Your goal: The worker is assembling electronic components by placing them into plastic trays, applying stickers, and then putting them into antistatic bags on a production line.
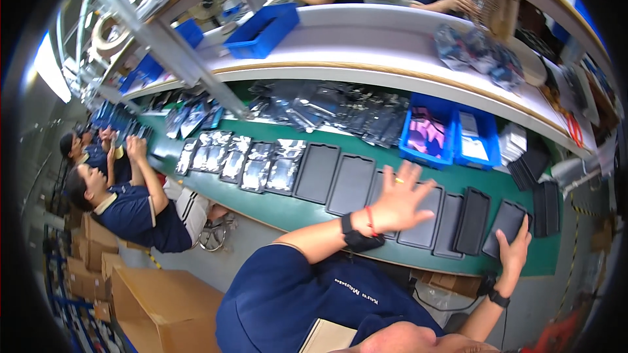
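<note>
The right hand (513,248) is clamped on the near edge of a black tray (505,227) at the right end of the row on the green belt (288,212). The left hand (399,199) hovers open over the middle trays (418,212), gripping nothing. Setting this tray down well probably means squaring it beside its upright neighbour (472,220), though the fisheye bends the edges.

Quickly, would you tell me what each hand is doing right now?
Left hand: open, fingers spread over a black tray, holding nothing.
Right hand: closed on the end tray.
</note>
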`<move>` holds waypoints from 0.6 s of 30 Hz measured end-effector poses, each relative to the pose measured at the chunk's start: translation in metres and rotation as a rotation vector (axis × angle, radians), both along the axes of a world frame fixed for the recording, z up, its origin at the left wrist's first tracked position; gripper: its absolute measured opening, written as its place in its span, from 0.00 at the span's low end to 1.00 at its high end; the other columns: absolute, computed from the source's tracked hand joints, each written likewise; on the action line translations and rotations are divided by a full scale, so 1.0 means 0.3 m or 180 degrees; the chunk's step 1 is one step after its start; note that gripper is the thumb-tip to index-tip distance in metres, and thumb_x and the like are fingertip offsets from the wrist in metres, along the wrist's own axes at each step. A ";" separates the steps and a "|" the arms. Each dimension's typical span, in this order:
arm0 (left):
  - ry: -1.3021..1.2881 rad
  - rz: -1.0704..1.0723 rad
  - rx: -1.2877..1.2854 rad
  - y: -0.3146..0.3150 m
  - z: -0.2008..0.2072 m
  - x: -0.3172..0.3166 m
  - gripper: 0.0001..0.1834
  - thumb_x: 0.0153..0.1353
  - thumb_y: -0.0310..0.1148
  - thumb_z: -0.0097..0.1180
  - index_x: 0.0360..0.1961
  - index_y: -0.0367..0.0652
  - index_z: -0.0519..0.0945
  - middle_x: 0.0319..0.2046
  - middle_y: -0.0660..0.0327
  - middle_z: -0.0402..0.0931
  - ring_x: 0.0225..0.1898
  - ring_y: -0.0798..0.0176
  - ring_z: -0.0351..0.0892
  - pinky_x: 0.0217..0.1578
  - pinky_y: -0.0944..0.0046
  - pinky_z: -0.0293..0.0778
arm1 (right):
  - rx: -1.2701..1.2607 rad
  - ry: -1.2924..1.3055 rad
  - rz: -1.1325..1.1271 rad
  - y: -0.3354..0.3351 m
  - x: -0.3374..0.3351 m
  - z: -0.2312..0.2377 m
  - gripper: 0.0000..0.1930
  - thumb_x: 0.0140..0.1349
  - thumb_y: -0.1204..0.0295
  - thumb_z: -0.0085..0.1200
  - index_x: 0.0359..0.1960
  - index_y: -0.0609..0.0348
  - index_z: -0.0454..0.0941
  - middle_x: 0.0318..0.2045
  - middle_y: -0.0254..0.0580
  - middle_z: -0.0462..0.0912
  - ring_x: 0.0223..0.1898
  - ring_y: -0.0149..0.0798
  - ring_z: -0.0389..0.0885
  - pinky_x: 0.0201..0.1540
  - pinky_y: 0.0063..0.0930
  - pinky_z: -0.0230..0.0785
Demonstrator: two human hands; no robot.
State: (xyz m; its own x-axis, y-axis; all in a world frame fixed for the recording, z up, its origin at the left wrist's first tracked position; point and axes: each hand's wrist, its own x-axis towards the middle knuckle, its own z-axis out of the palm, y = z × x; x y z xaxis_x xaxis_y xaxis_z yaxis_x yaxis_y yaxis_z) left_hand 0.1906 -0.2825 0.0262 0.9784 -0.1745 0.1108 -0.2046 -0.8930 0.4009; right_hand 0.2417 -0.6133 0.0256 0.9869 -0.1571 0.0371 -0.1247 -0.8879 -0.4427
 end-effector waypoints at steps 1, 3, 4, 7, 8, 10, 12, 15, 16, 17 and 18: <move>-0.0038 0.0475 0.0175 0.096 0.013 -0.008 0.39 0.50 0.57 0.56 0.62 0.52 0.63 0.64 0.39 0.45 0.67 0.33 0.36 0.56 0.24 0.32 | 0.0014 0.0137 -0.0134 0.031 -0.015 0.021 0.45 0.46 0.62 0.64 0.66 0.43 0.52 0.60 0.56 0.60 0.55 0.58 0.66 0.54 0.41 0.63; 0.0004 0.1517 0.0251 0.271 0.008 -0.033 0.46 0.46 0.63 0.57 0.64 0.55 0.60 0.65 0.38 0.42 0.67 0.33 0.34 0.55 0.23 0.31 | -0.0366 -0.0242 -0.0010 0.039 -0.029 -0.017 0.46 0.42 0.60 0.67 0.65 0.36 0.54 0.60 0.59 0.58 0.56 0.60 0.64 0.55 0.44 0.62; 0.0242 0.1934 0.0385 0.350 -0.007 -0.046 0.51 0.41 0.66 0.58 0.65 0.56 0.57 0.66 0.37 0.39 0.67 0.33 0.31 0.55 0.22 0.30 | -0.0508 -0.0282 0.0045 0.051 -0.033 -0.025 0.46 0.41 0.61 0.68 0.65 0.36 0.55 0.60 0.59 0.57 0.57 0.60 0.63 0.56 0.44 0.61; 0.0530 0.2230 0.0596 0.498 -0.093 -0.122 0.53 0.41 0.70 0.54 0.67 0.59 0.53 0.66 0.37 0.35 0.67 0.34 0.28 0.55 0.23 0.24 | -0.0835 -0.0373 0.0404 0.066 -0.016 -0.087 0.47 0.35 0.60 0.71 0.62 0.39 0.61 0.62 0.58 0.55 0.58 0.61 0.61 0.57 0.46 0.59; 0.0606 0.2250 0.0568 0.515 -0.105 -0.137 0.52 0.41 0.70 0.52 0.67 0.63 0.52 0.67 0.38 0.34 0.68 0.34 0.26 0.55 0.23 0.22 | -0.0851 -0.0238 0.0415 0.087 -0.016 -0.092 0.46 0.35 0.60 0.71 0.61 0.40 0.63 0.62 0.58 0.55 0.58 0.61 0.60 0.58 0.46 0.58; 0.0817 0.2146 0.0351 0.535 -0.085 -0.144 0.50 0.41 0.69 0.53 0.66 0.67 0.53 0.68 0.42 0.33 0.68 0.35 0.26 0.54 0.23 0.21 | -0.0950 -0.0005 0.0318 0.127 -0.061 -0.084 0.44 0.36 0.59 0.70 0.60 0.42 0.64 0.62 0.59 0.56 0.59 0.61 0.59 0.58 0.46 0.57; 0.0842 0.2186 0.0263 0.576 -0.090 -0.196 0.50 0.41 0.68 0.55 0.66 0.68 0.53 0.68 0.45 0.33 0.68 0.36 0.25 0.54 0.23 0.20 | -0.1373 -0.0200 0.0548 0.141 -0.060 -0.089 0.43 0.34 0.30 0.56 0.56 0.32 0.71 0.59 0.59 0.58 0.53 0.61 0.66 0.52 0.49 0.64; 0.0916 0.2186 0.0270 0.660 -0.090 -0.251 0.51 0.41 0.67 0.56 0.66 0.68 0.53 0.68 0.45 0.33 0.68 0.35 0.25 0.54 0.24 0.20 | -0.1283 0.0064 0.0626 0.211 -0.067 -0.079 0.44 0.35 0.30 0.56 0.58 0.31 0.68 0.61 0.60 0.55 0.56 0.62 0.63 0.55 0.50 0.62; 0.0933 0.2147 0.0268 0.699 -0.090 -0.260 0.51 0.41 0.67 0.57 0.67 0.69 0.52 0.68 0.45 0.32 0.68 0.35 0.25 0.54 0.24 0.20 | -0.1233 -0.0097 0.0667 0.222 -0.076 -0.095 0.44 0.36 0.31 0.56 0.58 0.35 0.69 0.60 0.64 0.56 0.56 0.63 0.62 0.56 0.50 0.60; 0.0942 0.2072 0.0267 0.732 -0.082 -0.267 0.51 0.40 0.67 0.56 0.67 0.69 0.52 0.68 0.45 0.32 0.68 0.36 0.23 0.54 0.24 0.19 | -0.1257 -0.0068 0.0593 0.239 -0.084 -0.108 0.44 0.36 0.31 0.56 0.58 0.35 0.69 0.60 0.64 0.56 0.56 0.63 0.62 0.56 0.50 0.60; 0.0775 0.2058 0.0349 0.777 -0.105 -0.277 0.51 0.40 0.67 0.57 0.66 0.68 0.53 0.68 0.45 0.33 0.68 0.36 0.26 0.54 0.23 0.21 | -0.1070 -0.0182 0.0630 0.266 -0.089 -0.118 0.43 0.36 0.43 0.63 0.58 0.40 0.68 0.61 0.62 0.56 0.57 0.62 0.61 0.57 0.48 0.59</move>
State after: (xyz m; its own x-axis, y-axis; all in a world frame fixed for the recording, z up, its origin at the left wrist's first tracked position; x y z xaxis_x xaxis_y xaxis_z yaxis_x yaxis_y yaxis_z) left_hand 0.1077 -0.0494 -0.0054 0.8845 0.4534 -0.1096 0.4656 -0.8433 0.2685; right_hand 0.2150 -0.5334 -0.0098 0.9917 0.0665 0.1099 0.0801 -0.9890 -0.1243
